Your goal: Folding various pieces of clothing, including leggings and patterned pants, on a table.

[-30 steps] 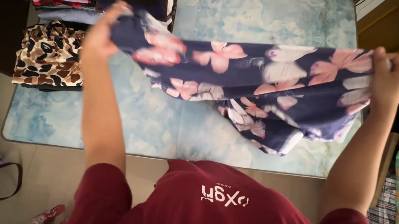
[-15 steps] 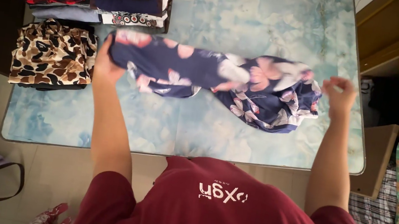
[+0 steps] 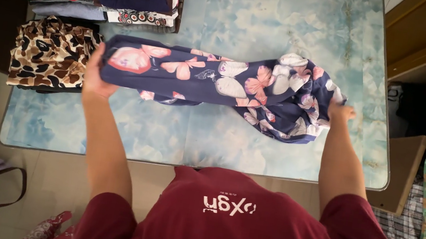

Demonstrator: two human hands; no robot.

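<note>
Across the middle of the blue marbled table point(image 3: 300, 13), both hands grip the navy floral garment point(image 3: 219, 83), left hand point(image 3: 95, 72) at nine o'clock, right hand point(image 3: 339, 110) at three; keeping both ends taut and level should lay it flat without bunching.

We count one floral garment point(image 3: 213, 82), one leopard-print folded item point(image 3: 51, 55), one desk point(image 3: 276, 15), and two hands (left point(image 3: 95, 74), right point(image 3: 339, 112)).
</note>
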